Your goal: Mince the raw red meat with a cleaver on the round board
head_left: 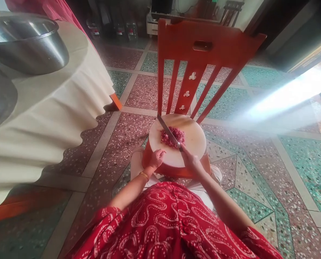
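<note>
A kitchen knife (169, 131) is in my right hand (190, 158), whose fingers are wrapped round the handle. Its long blade slants up and left across a small heap of finely chopped reddish-pink food (173, 138), probably meat. Under the heap is a round, pale chopping board (195, 135), set on the seat of a reddish-brown wooden chair (176, 170). My left hand (158, 158) rests at the board's near left edge with its fingers curled in, apart from the knife. Nothing shows in it.
On the left, a table with a cream cloth (76, 82) bears a large metal pot (39, 54) and another metal vessel (0, 93). The chair's slatted back (203, 43) rises beyond the board. Bright light crosses the tiled floor (292, 93) at right.
</note>
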`<state>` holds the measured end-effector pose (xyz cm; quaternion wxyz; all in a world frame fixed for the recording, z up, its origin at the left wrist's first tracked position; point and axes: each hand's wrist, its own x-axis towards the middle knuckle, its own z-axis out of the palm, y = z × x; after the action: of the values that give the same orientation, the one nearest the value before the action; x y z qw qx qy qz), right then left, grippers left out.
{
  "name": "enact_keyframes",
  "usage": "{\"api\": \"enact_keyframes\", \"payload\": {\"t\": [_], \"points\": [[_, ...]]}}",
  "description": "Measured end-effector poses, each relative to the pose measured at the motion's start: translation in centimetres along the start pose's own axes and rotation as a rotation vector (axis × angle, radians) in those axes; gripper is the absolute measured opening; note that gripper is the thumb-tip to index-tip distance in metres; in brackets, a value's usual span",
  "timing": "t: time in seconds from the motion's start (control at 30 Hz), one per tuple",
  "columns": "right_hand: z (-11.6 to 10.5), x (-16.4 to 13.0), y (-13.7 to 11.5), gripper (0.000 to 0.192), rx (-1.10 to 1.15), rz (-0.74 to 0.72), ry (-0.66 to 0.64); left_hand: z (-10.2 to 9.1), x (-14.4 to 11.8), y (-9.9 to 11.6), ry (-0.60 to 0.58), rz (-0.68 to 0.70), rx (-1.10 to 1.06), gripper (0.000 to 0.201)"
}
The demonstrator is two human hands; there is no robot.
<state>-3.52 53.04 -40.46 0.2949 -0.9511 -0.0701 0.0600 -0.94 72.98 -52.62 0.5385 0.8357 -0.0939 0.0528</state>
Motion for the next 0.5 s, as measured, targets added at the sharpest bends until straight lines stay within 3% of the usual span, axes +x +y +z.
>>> {"api": "enact_keyframes", "payload": {"t": [0.17,0.33,0.5], "points": [[0.2,0.2,-0.1,0.044,-0.031,0.043,-0.087,0.0,0.0,0.2,-0.009,-0.042,-0.024,0.017],[0.1,-0.1,-0.2,0.048,-0.014,0.000,-0.022,-0.1,-0.1,0.2,-0.020,-0.031,0.016,0.018],[0.6,-0.4,0.9,0.045,-0.026,0.044,-0.104,0.0,-0.1,0.0,-0.030,-0.075,-0.018,0.018]]}}
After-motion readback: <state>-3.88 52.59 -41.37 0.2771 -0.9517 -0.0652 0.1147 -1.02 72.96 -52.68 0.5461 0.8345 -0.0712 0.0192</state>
